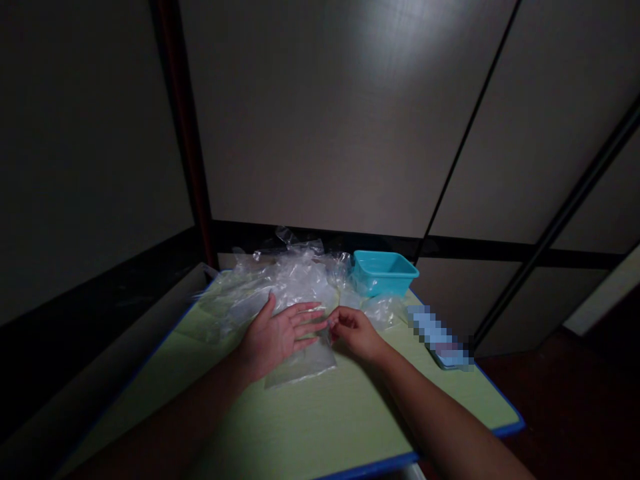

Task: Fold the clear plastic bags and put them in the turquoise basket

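Observation:
My left hand (273, 337) is open, with its palm turned up and its fingers spread toward the right. A flat clear plastic bag (303, 368) lies on the table under and just in front of it. My right hand (355, 331) is closed in a pinch on the upper right edge of this bag, close to my left fingertips. Behind both hands rises a loose heap of crumpled clear plastic bags (295, 277).
A turquoise plastic basket (385, 283) stands at the table's back right, with more clear plastic in front of it. A blurred-out light blue flat object (440, 340) lies by the right edge. The green table (320, 427) has blue edging; cabinet panels (320, 120) stand behind it.

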`<state>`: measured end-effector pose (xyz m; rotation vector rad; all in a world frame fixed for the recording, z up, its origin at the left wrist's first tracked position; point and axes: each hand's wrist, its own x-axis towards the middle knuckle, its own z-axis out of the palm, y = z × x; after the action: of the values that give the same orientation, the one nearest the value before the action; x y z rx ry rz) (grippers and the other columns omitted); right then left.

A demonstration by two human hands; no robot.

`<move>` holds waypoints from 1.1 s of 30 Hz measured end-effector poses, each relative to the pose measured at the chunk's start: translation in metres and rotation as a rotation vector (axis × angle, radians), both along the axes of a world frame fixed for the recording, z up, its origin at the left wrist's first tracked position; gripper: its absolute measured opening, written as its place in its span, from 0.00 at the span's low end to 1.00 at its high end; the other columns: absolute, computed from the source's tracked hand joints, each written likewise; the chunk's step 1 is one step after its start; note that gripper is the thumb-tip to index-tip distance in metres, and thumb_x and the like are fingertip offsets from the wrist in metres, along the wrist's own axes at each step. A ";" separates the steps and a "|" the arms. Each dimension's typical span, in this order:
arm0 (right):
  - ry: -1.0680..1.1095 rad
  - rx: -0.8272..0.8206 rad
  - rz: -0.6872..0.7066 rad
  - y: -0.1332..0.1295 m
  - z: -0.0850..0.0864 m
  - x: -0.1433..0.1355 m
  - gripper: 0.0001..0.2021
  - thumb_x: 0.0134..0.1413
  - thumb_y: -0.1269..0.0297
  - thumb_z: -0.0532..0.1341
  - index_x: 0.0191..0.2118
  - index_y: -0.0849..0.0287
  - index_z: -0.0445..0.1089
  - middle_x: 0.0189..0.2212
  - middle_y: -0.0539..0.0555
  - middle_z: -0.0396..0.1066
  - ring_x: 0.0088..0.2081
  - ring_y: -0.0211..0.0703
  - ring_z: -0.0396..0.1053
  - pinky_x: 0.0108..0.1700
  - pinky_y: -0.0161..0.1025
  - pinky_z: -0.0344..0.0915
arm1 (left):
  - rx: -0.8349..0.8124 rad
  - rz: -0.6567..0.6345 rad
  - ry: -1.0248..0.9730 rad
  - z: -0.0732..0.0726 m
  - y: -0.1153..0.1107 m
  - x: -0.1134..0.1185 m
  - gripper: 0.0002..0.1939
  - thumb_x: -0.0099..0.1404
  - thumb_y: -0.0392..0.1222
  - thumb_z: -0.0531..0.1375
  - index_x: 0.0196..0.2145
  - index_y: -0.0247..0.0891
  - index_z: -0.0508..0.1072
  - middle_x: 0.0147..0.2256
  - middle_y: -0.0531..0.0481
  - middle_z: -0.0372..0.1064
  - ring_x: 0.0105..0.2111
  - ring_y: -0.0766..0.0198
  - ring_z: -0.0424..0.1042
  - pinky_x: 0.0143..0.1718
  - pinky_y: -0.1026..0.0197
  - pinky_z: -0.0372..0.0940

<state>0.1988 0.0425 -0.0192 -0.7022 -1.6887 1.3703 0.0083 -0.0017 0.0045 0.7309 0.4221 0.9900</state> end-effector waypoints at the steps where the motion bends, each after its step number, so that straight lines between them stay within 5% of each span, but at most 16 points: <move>1: -0.002 0.007 0.003 0.000 -0.001 0.000 0.08 0.41 0.62 0.61 0.23 0.59 0.62 0.18 0.46 0.63 0.20 0.33 0.60 0.25 0.33 0.58 | 0.002 -0.002 0.011 0.000 0.000 0.000 0.37 0.59 0.67 0.43 0.49 0.32 0.65 0.54 0.33 0.58 0.54 0.43 0.57 0.49 0.47 0.54; 7: -0.081 0.036 -0.022 0.003 -0.007 0.002 0.02 0.39 0.71 0.55 0.22 0.59 0.61 0.17 0.45 0.62 0.19 0.32 0.60 0.23 0.31 0.56 | -0.004 -0.004 0.082 0.001 0.000 -0.001 0.37 0.59 0.67 0.41 0.48 0.32 0.66 0.53 0.33 0.60 0.54 0.44 0.58 0.48 0.49 0.56; 33: -0.080 -0.004 0.045 0.005 -0.007 0.005 0.03 0.39 0.70 0.58 0.22 0.60 0.61 0.16 0.45 0.63 0.18 0.33 0.61 0.22 0.31 0.57 | 0.038 -0.067 0.006 -0.008 0.006 -0.002 0.38 0.59 0.67 0.41 0.48 0.31 0.65 0.53 0.33 0.59 0.54 0.40 0.57 0.52 0.45 0.47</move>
<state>0.2039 0.0477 -0.0258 -0.7335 -1.7747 1.3933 0.0061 0.0045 -0.0038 0.7772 0.3826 0.9349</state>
